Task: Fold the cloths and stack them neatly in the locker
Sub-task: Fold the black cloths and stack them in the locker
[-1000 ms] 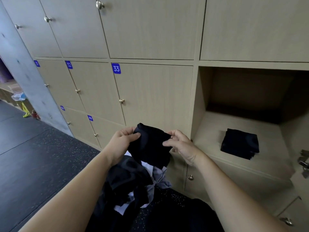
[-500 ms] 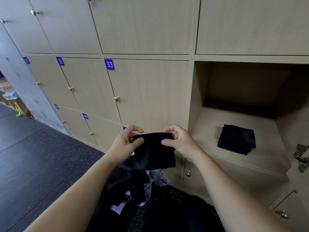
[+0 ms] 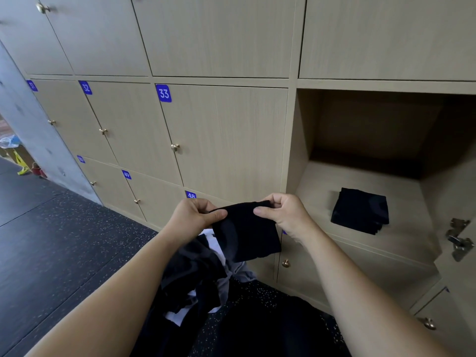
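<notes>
Both hands pinch the top edge of a small black cloth [image 3: 246, 233]: the left hand [image 3: 194, 217] grips one corner between thumb and curled fingers, the right hand [image 3: 280, 212] the other, and the cloth hangs folded below them. To finish well, I'd say keep the edges level and corners matched before carrying it right. In the open locker [image 3: 360, 243], a folded stack [image 3: 360, 211] waits; unfolded cloths [image 3: 195, 276] lie heaped below.
</notes>
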Demonstrator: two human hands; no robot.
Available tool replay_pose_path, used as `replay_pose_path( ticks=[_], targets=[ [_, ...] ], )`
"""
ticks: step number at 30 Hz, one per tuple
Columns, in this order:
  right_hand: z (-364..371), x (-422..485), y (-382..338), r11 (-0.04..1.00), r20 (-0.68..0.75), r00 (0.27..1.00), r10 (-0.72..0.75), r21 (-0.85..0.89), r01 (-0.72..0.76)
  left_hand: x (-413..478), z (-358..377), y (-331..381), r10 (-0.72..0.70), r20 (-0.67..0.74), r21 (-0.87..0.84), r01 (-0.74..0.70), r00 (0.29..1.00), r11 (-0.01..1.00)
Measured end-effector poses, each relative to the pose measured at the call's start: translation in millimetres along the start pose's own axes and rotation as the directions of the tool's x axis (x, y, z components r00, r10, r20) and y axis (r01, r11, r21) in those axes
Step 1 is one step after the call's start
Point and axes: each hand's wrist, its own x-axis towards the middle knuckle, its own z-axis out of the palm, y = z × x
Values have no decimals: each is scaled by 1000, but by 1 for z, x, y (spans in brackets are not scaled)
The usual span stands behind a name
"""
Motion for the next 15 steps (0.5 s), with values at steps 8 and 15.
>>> replay_pose_path(
  ticks=[8, 15],
  targets=[
    [-4, 1, -6, 988, -196, 980, -16, 149, 46, -3, 34, 12, -91, 109, -257, 117, 990, 959],
    [-29, -7, 0, 976, -218, 958, 184, 159, -151, 7, 66, 19, -112, -1, -360, 105, 994, 927]
  ],
)
